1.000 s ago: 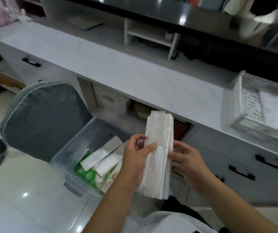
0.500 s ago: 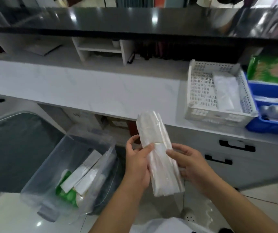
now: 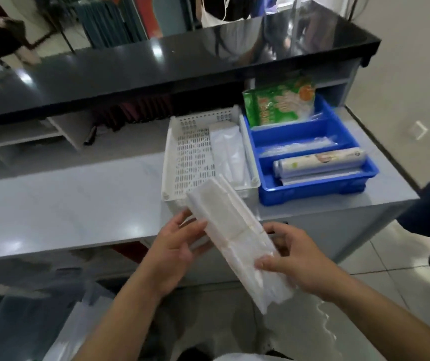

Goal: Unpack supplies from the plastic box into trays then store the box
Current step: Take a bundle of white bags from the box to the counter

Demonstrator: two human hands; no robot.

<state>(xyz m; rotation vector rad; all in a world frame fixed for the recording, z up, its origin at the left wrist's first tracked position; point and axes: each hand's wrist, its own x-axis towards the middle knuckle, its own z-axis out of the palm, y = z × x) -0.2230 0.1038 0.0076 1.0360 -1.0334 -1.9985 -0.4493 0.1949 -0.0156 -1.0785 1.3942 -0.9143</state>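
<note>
A long, flat white packet (image 3: 237, 238) in crinkled clear wrap tilts at the grey surface's (image 3: 65, 204) edge, gripped by the left hand (image 3: 175, 248) and right hand (image 3: 294, 261), thumbs on top. Just beyond, a perforated white tray (image 3: 168, 162) holds a similar clear-wrapped pack (image 3: 228, 152); the divided blue tray (image 3: 313, 190) holds a green bag (image 3: 279, 104) and a printed roll (image 3: 318, 160).

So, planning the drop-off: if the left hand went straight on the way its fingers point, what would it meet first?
Probably the near wall of the white tray, just past the pack that the left hand holds; depth is unclear.
</note>
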